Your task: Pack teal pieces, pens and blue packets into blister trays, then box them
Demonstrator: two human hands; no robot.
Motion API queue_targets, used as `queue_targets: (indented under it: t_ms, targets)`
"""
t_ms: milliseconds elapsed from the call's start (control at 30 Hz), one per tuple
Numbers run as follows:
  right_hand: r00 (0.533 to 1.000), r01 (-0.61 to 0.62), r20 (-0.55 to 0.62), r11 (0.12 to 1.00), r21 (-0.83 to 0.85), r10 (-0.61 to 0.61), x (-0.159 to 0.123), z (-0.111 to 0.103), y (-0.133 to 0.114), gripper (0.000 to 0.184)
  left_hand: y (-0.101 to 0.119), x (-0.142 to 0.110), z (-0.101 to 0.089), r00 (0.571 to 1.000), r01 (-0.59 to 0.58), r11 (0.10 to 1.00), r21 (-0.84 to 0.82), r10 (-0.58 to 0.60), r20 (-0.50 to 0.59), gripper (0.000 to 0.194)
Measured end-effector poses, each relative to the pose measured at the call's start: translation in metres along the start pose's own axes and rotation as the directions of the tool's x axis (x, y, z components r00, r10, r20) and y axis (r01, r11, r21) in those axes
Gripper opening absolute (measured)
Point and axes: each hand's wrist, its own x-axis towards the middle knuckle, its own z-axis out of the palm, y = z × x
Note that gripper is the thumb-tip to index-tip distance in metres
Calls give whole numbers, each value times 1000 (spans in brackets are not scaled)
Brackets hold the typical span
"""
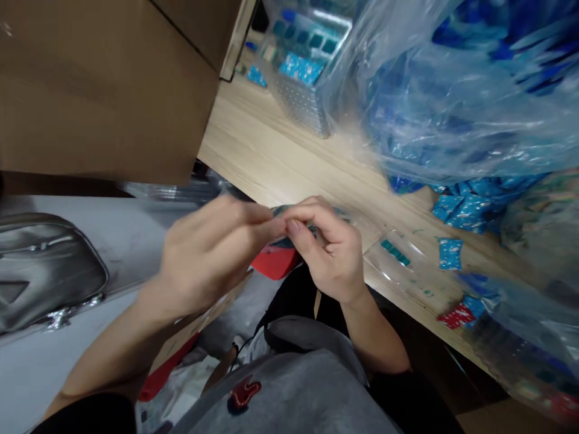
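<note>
My hands meet in front of my chest above the edge of a light wooden table (289,141). A small, flat, blue-green plastic packet (312,224) is pinched between them, mostly hidden by my fingers. My right hand (328,250) holds it between thumb and fingers. My left hand (212,253) is motion-blurred, with its fingertips closed at the packet's left end. A red object (275,263) lies just below my hands. To the right of my right hand, a clear plastic sleeve (394,253) with teal strips lies on the table.
Loose blue packets (461,211) and a red packet (456,316) lie on the table's right side, beneath a large clear bag of blue items (470,90). A wire basket (302,102) stands beyond. A cardboard box (99,84) looms upper left, and a silver bag (45,271) lies lower left.
</note>
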Motion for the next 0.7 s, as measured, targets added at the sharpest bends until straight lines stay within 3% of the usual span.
queue_targets:
  t_ms: [100,200,333,433,500,600,633,700]
  targets:
    - [998,-51,41,998,26,50,3,-1,-1,16,-4,5,0,956,-280,937,207,293,-32,12]
    - [996,-76,42,996,36,75,5,0,-3,15,-8,8,-1,940,-327,923,205,340,-30,16]
    - [996,-83,8,996,16,83,6,6,-4,16,-8,1,4,969,-205,974,91,215,-118,15]
    - [996,-92,-5,996,13,92,8,9,-2,16,-8,-3,9,991,-45,995,-89,33,-129,13]
    - [997,-69,-27,998,-8,68,8,10,3,15,-10,-3,11,983,145,957,-251,-168,-73,10]
    - [999,-36,-29,995,-89,34,7,10,12,16,-16,3,10,912,406,815,-414,-392,121,18]
    - [999,-33,-20,992,-118,31,7,10,15,18,-18,5,10,897,442,794,-418,-400,189,20]
    - [999,-36,-19,988,-147,34,7,10,21,24,-22,10,10,903,408,847,-342,-319,286,21]
